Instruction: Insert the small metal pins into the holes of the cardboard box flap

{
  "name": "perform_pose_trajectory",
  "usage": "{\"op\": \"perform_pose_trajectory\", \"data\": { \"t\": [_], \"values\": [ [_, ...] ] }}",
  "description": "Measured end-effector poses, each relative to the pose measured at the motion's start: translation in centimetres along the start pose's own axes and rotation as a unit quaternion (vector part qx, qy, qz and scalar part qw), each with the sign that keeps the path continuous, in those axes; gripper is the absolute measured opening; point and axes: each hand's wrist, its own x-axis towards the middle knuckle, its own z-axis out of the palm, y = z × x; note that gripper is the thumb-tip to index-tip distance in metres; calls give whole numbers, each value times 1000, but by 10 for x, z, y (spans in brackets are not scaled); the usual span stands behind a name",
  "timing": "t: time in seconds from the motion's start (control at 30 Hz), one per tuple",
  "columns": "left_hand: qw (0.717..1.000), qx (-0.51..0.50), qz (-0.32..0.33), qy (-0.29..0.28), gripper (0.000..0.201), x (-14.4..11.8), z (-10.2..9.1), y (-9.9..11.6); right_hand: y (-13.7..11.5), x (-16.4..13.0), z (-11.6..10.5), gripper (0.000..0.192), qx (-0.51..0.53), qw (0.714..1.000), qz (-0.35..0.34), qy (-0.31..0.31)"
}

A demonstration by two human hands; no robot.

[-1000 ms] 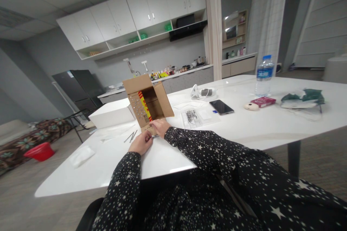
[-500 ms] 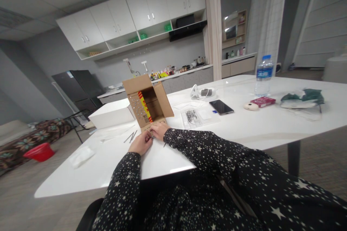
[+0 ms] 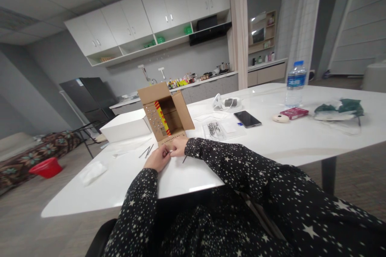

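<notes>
Near the desk's front edge, the left hand and right hand are meeting, fingers pinching together on a small metal pin, just before the open cardboard box, whose perforated flap is lying within reach.

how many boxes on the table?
2. The open cardboard box stands just beyond the left hand and right hand; the closed white box sits beside it, to its left. Smaller ones may be hidden behind them.
</notes>
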Motion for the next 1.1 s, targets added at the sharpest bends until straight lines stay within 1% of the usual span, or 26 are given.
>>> {"op": "perform_pose_trajectory", "data": {
  "t": [0.1,0.2,0.27,0.33,0.43,0.5,0.6,0.67,0.73,0.87,1.1],
  "values": [
    [1000,-2,-3,2,17,0,-1,1,2,0,-7,29,52,995,11,-79],
    [1000,-4,-6,4,17,-1,-1,3,4,-5,-13,28,101,983,28,-149],
    [1000,-4,-6,3,16,-1,-1,3,3,-7,-14,26,120,977,33,-172],
    [1000,-1,-5,2,17,-1,-1,2,3,-7,-12,24,142,974,29,-173],
    [1000,2,2,2,18,0,0,-1,2,-2,-4,23,173,974,12,-146],
    [1000,1,9,2,18,0,1,-3,3,1,2,22,169,979,0,-111],
    [1000,-6,13,4,19,0,0,-3,5,4,10,26,100,994,-19,-26],
    [1000,-14,16,5,20,-1,0,-2,6,3,14,27,53,998,-27,25],
    [1000,-23,19,7,19,-1,-1,-2,7,3,17,26,25,998,-37,54],
    [999,-37,11,12,18,-1,-1,-2,6,0,19,24,-13,996,-40,79],
    [999,-40,2,5,16,-2,-3,0,1,-4,19,25,-56,996,-23,66]
  ]
}}
